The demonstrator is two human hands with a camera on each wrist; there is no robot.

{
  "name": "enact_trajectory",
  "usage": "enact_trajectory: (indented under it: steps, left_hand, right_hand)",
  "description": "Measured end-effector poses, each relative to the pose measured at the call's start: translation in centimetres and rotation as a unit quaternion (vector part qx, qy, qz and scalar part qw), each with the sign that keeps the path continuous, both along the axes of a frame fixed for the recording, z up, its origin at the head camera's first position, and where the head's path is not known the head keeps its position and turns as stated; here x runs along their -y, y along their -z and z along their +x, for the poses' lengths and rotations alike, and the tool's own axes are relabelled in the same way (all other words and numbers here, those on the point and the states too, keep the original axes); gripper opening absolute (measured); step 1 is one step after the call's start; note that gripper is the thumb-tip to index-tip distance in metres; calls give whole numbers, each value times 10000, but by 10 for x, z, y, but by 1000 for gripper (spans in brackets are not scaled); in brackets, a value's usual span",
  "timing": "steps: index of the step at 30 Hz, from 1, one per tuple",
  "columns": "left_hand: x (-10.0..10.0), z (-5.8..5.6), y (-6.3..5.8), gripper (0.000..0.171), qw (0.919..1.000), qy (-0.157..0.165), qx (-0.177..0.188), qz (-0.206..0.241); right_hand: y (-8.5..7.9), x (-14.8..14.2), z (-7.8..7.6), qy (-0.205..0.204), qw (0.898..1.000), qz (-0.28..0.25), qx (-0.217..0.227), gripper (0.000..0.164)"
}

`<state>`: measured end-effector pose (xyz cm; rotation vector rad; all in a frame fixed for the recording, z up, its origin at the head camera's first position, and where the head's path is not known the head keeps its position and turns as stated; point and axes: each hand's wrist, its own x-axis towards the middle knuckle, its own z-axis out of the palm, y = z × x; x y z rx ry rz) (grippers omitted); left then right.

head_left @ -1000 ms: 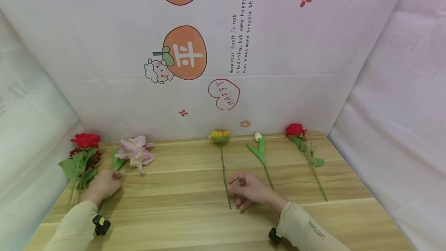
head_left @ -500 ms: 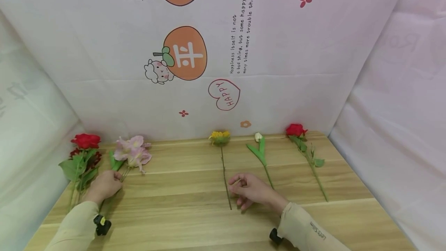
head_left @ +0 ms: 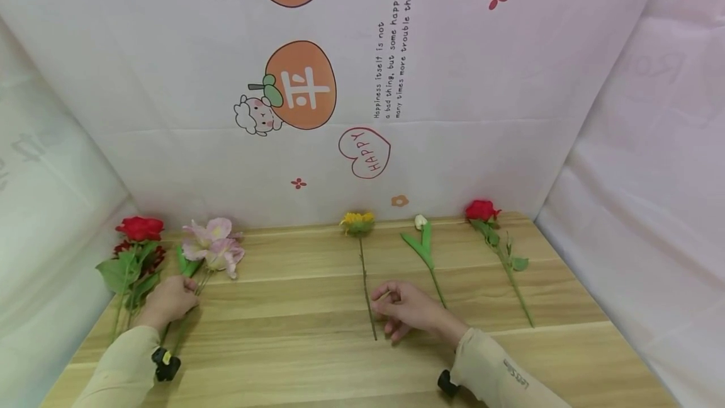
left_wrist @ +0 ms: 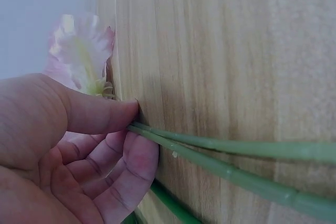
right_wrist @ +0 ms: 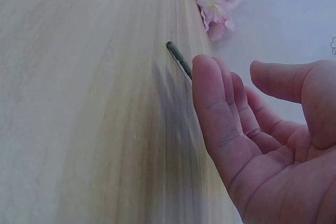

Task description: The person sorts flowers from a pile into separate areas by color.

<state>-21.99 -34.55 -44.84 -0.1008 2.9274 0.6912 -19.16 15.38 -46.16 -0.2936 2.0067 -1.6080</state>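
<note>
On the left, my left hand [head_left: 172, 300] pinches the stems [left_wrist: 210, 165] of the pink lily-like flowers [head_left: 218, 247] between thumb and fingers. The blooms point toward the back edge. Green tulip-like leaves [head_left: 187, 263] lie right beside that hand, their flower head hidden. My right hand [head_left: 409, 310] hovers by the lower stem of a yellow sunflower [head_left: 358, 223], fingers loosely bent and thumb apart, holding nothing. In the right wrist view the cut end of a stem [right_wrist: 178, 57] shows just past the fingertips.
Red roses [head_left: 140, 229] with a darker red flower [head_left: 153, 258] lie at the far left. A white tulip [head_left: 420, 222] and a single red rose [head_left: 481, 210] lie right of the sunflower. Printed white cloth [head_left: 453, 143] rises behind the wooden table [head_left: 272, 357].
The pink blooms have shifted slightly left and turned in my left hand, and the green leaves beside them have moved a little left. My right hand has stayed in place.
</note>
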Motion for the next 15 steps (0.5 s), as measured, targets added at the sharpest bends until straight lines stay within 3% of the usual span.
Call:
enact_trajectory:
  steps: [15]
  left_hand:
    - [0, 3, -2, 29, 10000, -38, -22, 77]
  right_hand:
    - [0, 2, -1, -39, 10000, -23, 22, 34]
